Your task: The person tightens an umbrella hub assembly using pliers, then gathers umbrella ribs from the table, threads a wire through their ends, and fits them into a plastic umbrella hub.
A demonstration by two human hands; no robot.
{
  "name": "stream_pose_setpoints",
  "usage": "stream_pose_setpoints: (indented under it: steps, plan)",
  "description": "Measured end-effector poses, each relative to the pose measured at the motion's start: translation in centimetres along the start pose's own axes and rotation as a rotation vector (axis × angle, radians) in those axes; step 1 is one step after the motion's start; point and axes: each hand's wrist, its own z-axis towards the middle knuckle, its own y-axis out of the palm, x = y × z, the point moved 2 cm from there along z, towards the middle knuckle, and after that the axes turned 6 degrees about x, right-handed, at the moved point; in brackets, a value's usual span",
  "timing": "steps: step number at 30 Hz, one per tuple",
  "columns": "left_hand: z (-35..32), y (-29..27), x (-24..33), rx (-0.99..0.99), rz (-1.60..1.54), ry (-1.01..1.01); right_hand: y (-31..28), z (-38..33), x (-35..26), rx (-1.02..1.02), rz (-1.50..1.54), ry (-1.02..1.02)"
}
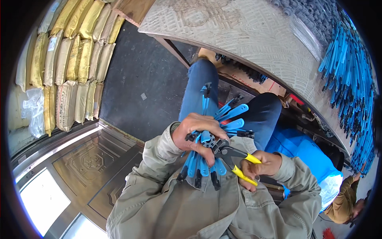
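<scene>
My left hand [195,126] is closed round the middle of a blue plastic piece [204,168] held over my lap. Flat blue arms with black clip-like tips spread from its round dark hub [208,138], some pointing away from me and some toward my jacket. My right hand [266,164] grips pliers [230,153] with yellow handles, which stand spread apart. The dark jaws of the pliers are at the hub's right side, beside my left fingers. Exactly what the jaws touch is hidden.
A worktable [238,40] stands ahead, with a heap of blue black-tipped strips [350,75] and grey plastic parts [308,18]. Stacked yellow sacks [65,59] line the left wall. A blue bag [306,153] lies at my right; another person's brown sleeve [341,203] shows beyond.
</scene>
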Motion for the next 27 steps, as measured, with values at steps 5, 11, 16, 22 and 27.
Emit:
stream_pose_setpoints:
  steps: [5,11,16,22,27]
  plan:
    - [0.0,-0.2,-0.2,-0.017,0.017,0.021,0.6,0.7,2.1,-0.011,0.178,-0.107]
    - [-0.1,0.3,0.0,0.015,0.055,0.027,0.9,-0.4,0.5,0.169,0.006,-0.084]
    - [-0.1,0.9,1.1,0.055,0.097,-0.041,1.6,-1.9,-4.6,0.466,-1.215,-0.477]
    - [-0.1,1.3,0.9,0.048,0.135,-0.008,2.5,-3.8,-7.2,0.285,-1.257,-0.138]
    - [0.1,1.9,1.2,0.033,0.16,-0.008,3.0,-3.8,-8.5,0.301,-1.401,-0.123]
